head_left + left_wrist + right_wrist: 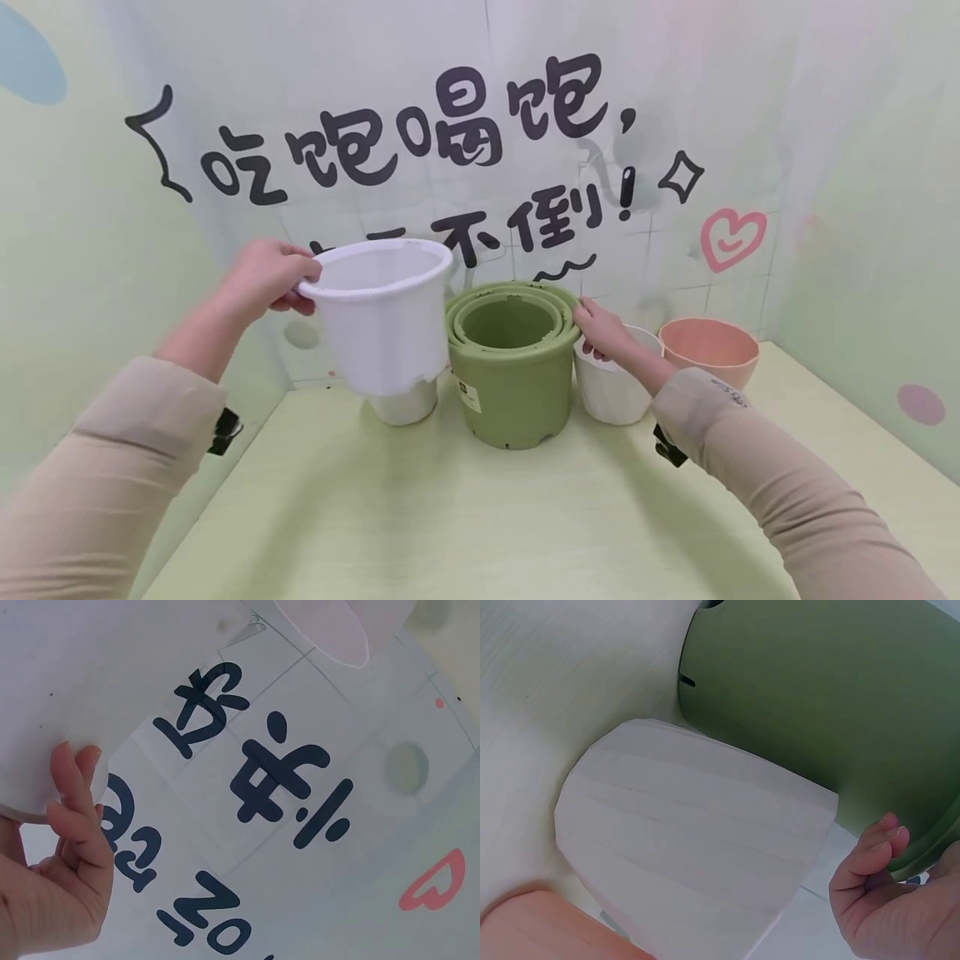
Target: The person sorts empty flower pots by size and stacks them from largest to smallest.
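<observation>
My left hand [273, 275] grips the rim of a large white flowerpot [382, 333] at its left side. This pot is raised off the table, and its lower edge overlaps a smaller white pot [406, 406] behind it. In the left wrist view the fingers [75, 795] press against the pot's outer wall. My right hand [603, 329] pinches the right rim of a large green flowerpot [517, 400], which stands upright on the table with smaller green pots [510, 321] nested inside. A label [468, 394] shows on its front left.
A white faceted pot [611, 392] stands just right of the green one, partly behind my right hand. Beyond it is a pink pot [712, 346]. All stand near the back of the pale table [510, 517], before a wall [300, 83] with black lettering.
</observation>
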The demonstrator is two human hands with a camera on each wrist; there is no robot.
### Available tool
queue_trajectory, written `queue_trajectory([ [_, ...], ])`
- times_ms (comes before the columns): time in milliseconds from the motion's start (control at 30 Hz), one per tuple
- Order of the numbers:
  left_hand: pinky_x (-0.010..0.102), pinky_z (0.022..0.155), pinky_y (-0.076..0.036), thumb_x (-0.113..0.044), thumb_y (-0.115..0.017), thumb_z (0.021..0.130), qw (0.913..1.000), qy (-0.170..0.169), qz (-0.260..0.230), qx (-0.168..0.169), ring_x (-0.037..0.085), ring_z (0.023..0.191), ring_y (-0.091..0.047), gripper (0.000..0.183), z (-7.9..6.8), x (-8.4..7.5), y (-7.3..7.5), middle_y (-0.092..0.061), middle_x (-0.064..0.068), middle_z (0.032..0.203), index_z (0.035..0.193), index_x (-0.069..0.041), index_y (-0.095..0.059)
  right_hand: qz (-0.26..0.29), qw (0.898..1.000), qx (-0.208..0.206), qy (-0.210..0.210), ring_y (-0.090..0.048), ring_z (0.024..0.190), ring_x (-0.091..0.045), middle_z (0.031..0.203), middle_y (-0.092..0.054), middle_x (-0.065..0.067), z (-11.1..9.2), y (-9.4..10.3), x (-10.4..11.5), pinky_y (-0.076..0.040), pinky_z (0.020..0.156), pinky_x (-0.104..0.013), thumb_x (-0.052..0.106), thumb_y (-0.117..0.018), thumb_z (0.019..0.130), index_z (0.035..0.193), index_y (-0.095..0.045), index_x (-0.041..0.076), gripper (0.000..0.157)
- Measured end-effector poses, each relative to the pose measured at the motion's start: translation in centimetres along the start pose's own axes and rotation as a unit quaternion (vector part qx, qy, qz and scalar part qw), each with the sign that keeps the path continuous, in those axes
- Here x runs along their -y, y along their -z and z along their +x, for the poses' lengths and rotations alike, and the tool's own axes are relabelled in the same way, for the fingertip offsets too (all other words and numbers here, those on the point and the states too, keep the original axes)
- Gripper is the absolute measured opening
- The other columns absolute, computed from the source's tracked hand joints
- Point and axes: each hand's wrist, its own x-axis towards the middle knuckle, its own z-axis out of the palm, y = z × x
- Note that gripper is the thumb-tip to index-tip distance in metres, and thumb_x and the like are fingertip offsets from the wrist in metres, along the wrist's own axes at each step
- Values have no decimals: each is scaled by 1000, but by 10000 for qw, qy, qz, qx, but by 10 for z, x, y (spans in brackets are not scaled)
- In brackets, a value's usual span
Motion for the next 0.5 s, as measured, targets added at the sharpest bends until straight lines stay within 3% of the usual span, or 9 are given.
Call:
queue_trajectory([
  [233,25,44,-42,-12,-42,73,9984,79,-468,-309,18,51,-59,37,15,-20,-16,-58,6,56,106,3,-50,38,10000,-50,-40,-39,38,-14,55,-49,-9,1,1,-3,-32,33,-22,34,-21,85,134,-11,24,52],
  [500,26,48,-46,-16,-45,73,9911,61,-687,-1141,17,49,-59,37,27,-36,-40,-58,10,69,105,0,-54,130,9999,-18,-2,-39,39,-15,58,-49,-11,-2,0,-2,-31,33,-22,33,-21,84,134,-11,24,52],
])
